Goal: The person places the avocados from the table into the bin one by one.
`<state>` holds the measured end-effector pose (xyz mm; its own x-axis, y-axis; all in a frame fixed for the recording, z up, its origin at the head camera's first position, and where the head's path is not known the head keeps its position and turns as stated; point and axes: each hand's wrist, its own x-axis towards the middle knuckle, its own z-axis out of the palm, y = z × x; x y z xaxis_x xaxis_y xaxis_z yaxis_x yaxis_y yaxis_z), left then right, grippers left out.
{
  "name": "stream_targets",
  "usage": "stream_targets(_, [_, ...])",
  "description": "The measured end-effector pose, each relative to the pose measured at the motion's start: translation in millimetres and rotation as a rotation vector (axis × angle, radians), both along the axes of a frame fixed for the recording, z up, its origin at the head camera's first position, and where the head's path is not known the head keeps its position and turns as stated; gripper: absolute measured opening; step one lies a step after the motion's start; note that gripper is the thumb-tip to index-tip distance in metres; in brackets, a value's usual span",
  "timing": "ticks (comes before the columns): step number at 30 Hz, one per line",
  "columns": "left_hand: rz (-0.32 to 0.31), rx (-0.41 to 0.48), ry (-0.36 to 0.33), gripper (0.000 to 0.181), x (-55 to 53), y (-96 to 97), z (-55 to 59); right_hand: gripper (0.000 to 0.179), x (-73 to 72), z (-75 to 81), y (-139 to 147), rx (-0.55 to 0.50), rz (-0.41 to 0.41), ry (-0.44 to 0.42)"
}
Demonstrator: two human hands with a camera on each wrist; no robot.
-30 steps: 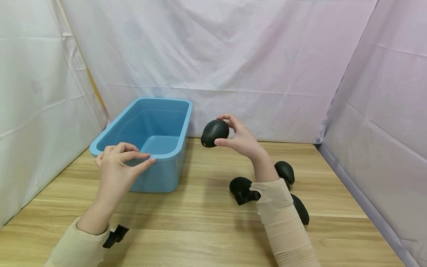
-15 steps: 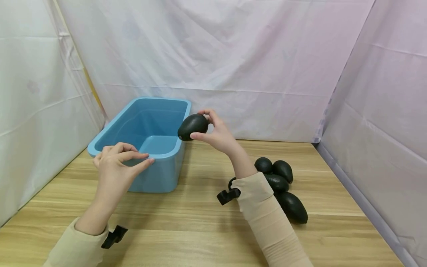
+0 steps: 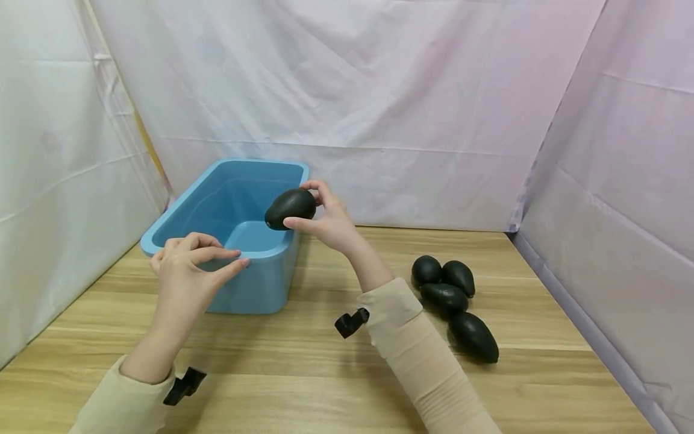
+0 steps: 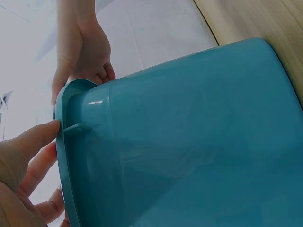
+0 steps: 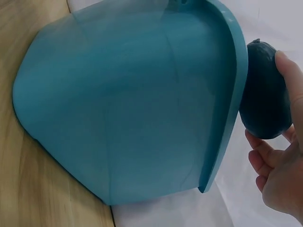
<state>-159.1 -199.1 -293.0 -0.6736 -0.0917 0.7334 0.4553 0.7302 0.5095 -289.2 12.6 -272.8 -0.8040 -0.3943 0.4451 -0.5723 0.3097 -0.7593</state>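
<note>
A dark green avocado (image 3: 290, 208) is held up over the right rim of a blue plastic tub (image 3: 260, 290). My right hand (image 3: 335, 224) grips it from the right, thumb on the near side and fingers on the far side. In the right wrist view the avocado (image 5: 266, 92) is level with the tub's lip, just beyond it. My left hand (image 3: 188, 268) pinches the tub's front rim between thumb and fingers. From the left wrist view, the thumb (image 4: 45, 135) presses the rim's outer edge. The visible part of the tub's floor is bare.
Several more avocados (image 3: 444, 299) lie clustered on the wooden table (image 3: 303, 374), to the right of my right forearm. White cloth (image 3: 379, 108) hangs behind the table and along both sides. Small black mounts (image 3: 352, 322) stick out from the sleeve cuffs.
My right hand has carried the avocado leftward, from beside the tub to over its right rim. The avocados on the table have come into fuller view. My left hand has stayed at the rim.
</note>
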Motion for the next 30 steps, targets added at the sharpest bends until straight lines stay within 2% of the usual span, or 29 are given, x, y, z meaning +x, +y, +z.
stream_targets(10, [0.014,-0.006,0.006,0.017,2.3,-2.0,0.5,0.065,1.6,-2.3,-18,0.04,-0.06,0.018])
stream_targets(22, [0.019,-0.015,0.002,0.018,3.4,-2.1,0.5,0.065,5.3,-5.4,-39,0.091,-0.075,0.038])
stream_targets(30, [0.016,-0.009,0.01,0.017,3.9,-2.3,0.7,0.067,7.2,-3.2,-45,0.191,-0.062,0.072])
